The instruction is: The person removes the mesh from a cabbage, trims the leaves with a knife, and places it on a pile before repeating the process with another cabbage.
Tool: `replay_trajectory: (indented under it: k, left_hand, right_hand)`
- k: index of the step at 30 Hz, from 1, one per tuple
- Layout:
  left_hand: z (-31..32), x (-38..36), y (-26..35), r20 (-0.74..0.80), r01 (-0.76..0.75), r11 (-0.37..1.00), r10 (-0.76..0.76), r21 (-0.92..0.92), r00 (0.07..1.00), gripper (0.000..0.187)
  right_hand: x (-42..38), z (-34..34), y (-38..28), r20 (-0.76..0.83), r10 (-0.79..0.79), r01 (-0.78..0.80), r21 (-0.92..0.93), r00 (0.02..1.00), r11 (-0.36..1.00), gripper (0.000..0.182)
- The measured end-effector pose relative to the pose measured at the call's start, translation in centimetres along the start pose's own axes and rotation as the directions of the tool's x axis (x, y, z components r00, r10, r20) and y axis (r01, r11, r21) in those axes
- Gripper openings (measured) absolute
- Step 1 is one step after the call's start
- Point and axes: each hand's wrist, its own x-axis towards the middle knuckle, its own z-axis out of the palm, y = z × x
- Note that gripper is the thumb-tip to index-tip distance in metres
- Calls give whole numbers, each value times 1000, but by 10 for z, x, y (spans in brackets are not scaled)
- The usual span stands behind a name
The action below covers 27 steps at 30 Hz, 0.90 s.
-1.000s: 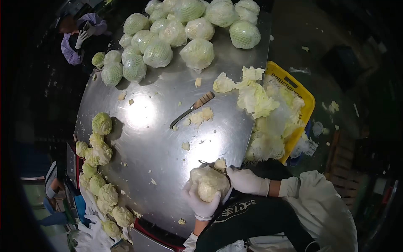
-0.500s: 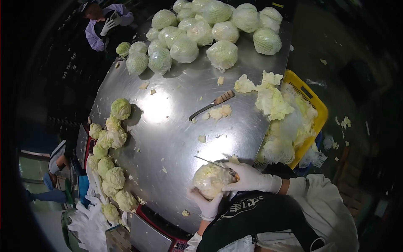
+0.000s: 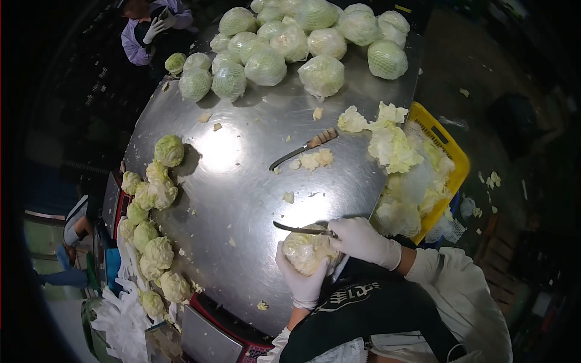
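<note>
My gloved left hand (image 3: pixel 301 283) holds a pale cabbage (image 3: pixel 305 253) from below and the left side, near the table's front edge. Something glossy like clear film seems to cover the cabbage. In my right hand (image 3: pixel 366 243) is a curved knife (image 3: pixel 299 229), gripped by its handle, which the fingers mostly hide. Its dark blade lies across the far side of the cabbage, pointing left; whether it touches is hard to tell. A second curved knife (image 3: pixel 302 149) with a wooden handle rests on the metal table (image 3: pixel 242 212), beside cut scraps (image 3: pixel 316 160).
Wrapped cabbages (image 3: pixel 266 66) crowd the far end; bare cabbages (image 3: pixel 158 253) line the left edge. A yellow crate (image 3: pixel 445 145) of loose leaves stands at the right. A red scale (image 3: pixel 212 336) sits front left. Another person's gloved hand (image 3: pixel 155 28) shows at the far left.
My right hand has moved slightly right, and the knife blade now lies flatter over the cabbage. My left hand has shifted up around the cabbage's left side.
</note>
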Motion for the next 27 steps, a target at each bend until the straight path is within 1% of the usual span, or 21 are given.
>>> replay_trajectory:
  k: [2, 4, 5, 7, 8, 10, 11, 13, 15, 16, 17, 18, 19, 20, 21, 22, 23, 24, 25, 26, 27]
  left_hand:
    - [1, 0, -8, 32, 14, 1000, -14, 25, 999, 111]
    - [0, -1, -16, 30, 50, 994, -48, -94, 998, 109]
    - [-3, -4, -19, 27, 52, 994, -49, -95, 998, 109]
    - [-12, -4, -24, 73, -7, 998, 11, -56, 997, 110]
    - [-16, -2, -26, 63, -7, 998, 11, -56, 998, 110]
    - [-34, -5, -28, 123, 106, 955, -74, -276, 990, 108]
    - [-41, -7, -31, 119, 97, 956, -66, -278, 991, 108]
    - [-62, -19, -46, 178, 176, 917, -118, -358, 977, 100]
    - [-89, -31, -74, 154, 191, 904, -141, -383, 978, 96]
    - [-95, -32, -70, 138, 217, 888, -175, -406, 975, 91]
    - [-102, -35, -65, 124, 210, 890, -174, -405, 977, 91]
    - [-109, -38, -58, 76, 303, 844, -302, -442, 950, 88]
    - [-113, -38, -40, 33, 386, 784, -425, -485, 905, 85]
    - [-105, -37, -13, 21, 399, 810, -433, -430, 901, 82]
    - [-98, -34, -20, 5, 393, 812, -433, -433, 901, 82]
    - [-92, -30, -36, -56, 335, 857, -386, -392, 921, 82]
    - [-86, -25, -40, -112, 275, 898, -330, -344, 937, 83]
    - [-80, -21, -41, -115, 355, 805, -456, -475, 882, 81]
    - [-79, -19, -44, -120, 348, 809, -451, -475, 885, 81]
    - [-78, -16, -50, 126, 443, 627, -484, -641, 866, 83]
    - [-74, -12, -54, 365, 542, 400, -437, -739, 822, 86]
  right_hand:
    - [7, 9, 12, -28, 44, -42, 41, 999, 998, 16]
    - [13, 26, 31, -60, 133, -123, 150, 989, 981, 18]
    - [13, 32, 41, -58, 132, -122, 150, 990, 981, 18]
    - [13, 36, 55, -49, 261, -255, 99, 964, 962, 21]
    - [16, 39, 57, -18, 281, -281, 31, 959, 959, 22]
    - [13, 43, 55, -10, 282, -281, 39, 959, 959, 22]
    - [16, 39, 54, -23, 273, -272, 36, 962, 962, 23]
    - [13, 35, 51, -32, 261, -259, 67, 965, 964, 23]
    - [8, 41, 44, -25, 251, -247, 104, 968, 963, 23]
    - [5, 45, 38, -8, 257, -243, 291, 966, 925, 22]
    - [4, 49, 30, 11, 258, -233, 468, 966, 852, 22]
    - [-1, 51, 21, 152, 303, -334, 570, 941, 751, 14]
    - [-2, 52, 7, 158, 288, -326, 571, 944, 754, 14]
    - [0, 54, -8, 197, 218, -288, 773, 956, 565, 10]
    - [1, 54, -23, 221, 141, -256, 910, 965, 326, 9]
    - [4, 47, -38, 288, 103, -305, 921, 952, 241, 13]
    - [5, 51, -42, 291, 89, -304, 921, 953, 242, 13]
    - [5, 58, -46, 318, 19, -317, 939, 948, 135, 12]
    - [5, 62, -52, 336, -51, -335, 942, 941, 28, 11]
    - [8, 66, -59, 384, -14, -383, 918, 923, -106, 12]
    - [7, 57, -56, 384, -22, -384, 919, 923, -92, 12]
